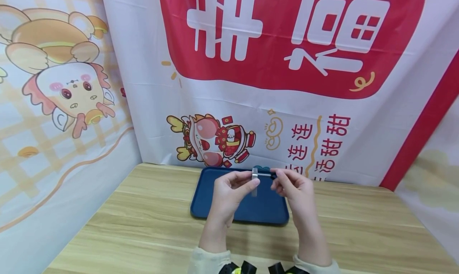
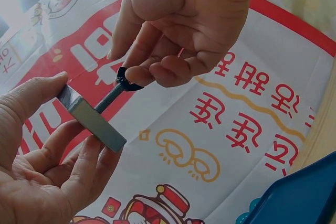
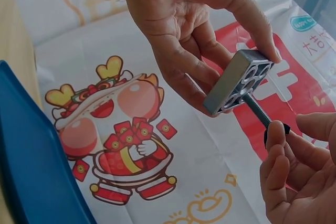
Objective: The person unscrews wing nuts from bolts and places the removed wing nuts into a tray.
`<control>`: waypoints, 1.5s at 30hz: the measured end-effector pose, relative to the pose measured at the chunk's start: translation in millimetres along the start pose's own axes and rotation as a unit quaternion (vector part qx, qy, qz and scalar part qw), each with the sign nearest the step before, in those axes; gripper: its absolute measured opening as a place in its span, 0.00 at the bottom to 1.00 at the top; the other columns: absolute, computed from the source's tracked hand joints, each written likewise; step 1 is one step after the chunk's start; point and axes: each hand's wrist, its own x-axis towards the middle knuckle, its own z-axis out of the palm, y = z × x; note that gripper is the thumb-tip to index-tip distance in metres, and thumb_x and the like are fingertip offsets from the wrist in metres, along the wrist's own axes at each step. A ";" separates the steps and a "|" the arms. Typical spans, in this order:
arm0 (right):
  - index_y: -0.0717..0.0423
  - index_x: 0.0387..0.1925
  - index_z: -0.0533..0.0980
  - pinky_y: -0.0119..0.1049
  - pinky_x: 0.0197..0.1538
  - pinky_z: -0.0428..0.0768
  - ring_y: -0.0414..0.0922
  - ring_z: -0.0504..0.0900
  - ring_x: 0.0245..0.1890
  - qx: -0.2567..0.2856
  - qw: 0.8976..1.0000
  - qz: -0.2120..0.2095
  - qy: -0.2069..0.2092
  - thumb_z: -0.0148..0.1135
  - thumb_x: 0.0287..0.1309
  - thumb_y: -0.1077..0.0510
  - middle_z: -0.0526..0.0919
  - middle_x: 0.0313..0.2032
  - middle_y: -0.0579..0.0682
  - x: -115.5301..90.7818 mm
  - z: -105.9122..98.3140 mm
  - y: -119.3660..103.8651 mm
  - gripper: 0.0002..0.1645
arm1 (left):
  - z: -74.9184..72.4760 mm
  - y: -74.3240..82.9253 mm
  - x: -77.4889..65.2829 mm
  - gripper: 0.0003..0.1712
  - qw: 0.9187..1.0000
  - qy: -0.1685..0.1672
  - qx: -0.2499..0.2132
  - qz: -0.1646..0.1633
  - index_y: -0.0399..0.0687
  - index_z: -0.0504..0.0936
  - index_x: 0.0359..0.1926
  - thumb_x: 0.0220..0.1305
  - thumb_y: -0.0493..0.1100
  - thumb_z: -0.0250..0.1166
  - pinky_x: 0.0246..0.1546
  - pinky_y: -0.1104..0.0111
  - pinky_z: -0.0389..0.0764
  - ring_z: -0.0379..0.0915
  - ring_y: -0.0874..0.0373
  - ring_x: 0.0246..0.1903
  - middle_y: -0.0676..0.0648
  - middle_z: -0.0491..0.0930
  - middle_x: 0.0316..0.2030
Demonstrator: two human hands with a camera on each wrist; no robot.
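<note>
My left hand (image 1: pixel 229 196) grips a small rectangular metal block (image 2: pixel 100 124) by its edges, thumb on one side and fingers on the other. Ribs and round hollows show on the block's face in the right wrist view. From that face sticks out a threaded screw (image 3: pixel 257 110) with a black winged head (image 2: pixel 126 81). My right hand (image 1: pixel 295 190) holds this head at its fingertips, to the right of the block. Both hands are raised in front of me, over the blue tray (image 1: pixel 263 214) as the head view shows it.
The blue tray lies on a wood-grain table (image 1: pixel 154 226) near its back edge. Behind the table hangs a printed red and white cloth (image 1: pixel 143 106) with cartoon figures. Another patterned cloth (image 1: pixel 21 178) covers the left side.
</note>
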 end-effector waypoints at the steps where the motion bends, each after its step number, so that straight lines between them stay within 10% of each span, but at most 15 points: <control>1: 0.68 0.47 0.81 0.28 0.32 0.79 0.37 0.78 0.25 0.003 1.000 -0.001 0.001 0.57 0.71 0.53 0.81 0.22 0.43 0.4 0.6 0.5 0.20 | 0.1 0.1 0.0 0.21 1.000 0.001 0.000 0.000 0.36 0.84 0.52 0.59 0.43 0.73 0.49 0.69 0.83 0.83 0.58 0.43 0.40 0.85 0.47; 32: 0.68 0.54 0.78 0.27 0.48 0.83 0.36 0.87 0.40 -0.028 0.996 -0.064 -0.063 0.59 0.68 0.61 0.87 0.38 0.39 0.5 -9.1 2.8 0.18 | 0.2 -0.3 0.0 0.21 1.000 -0.005 -0.018 0.019 0.34 0.83 0.52 0.59 0.40 0.73 0.48 0.71 0.83 0.82 0.58 0.43 0.40 0.84 0.46; 45: 0.61 0.55 0.79 0.27 0.47 0.83 0.37 0.84 0.43 -0.076 0.987 -0.115 -0.079 0.58 0.66 0.69 0.81 0.41 0.58 2.0 -8.5 6.8 0.17 | 1.3 0.1 -0.5 0.20 1.000 0.007 -0.014 0.021 0.33 0.83 0.51 0.58 0.39 0.73 0.47 0.71 0.83 0.83 0.58 0.42 0.40 0.85 0.46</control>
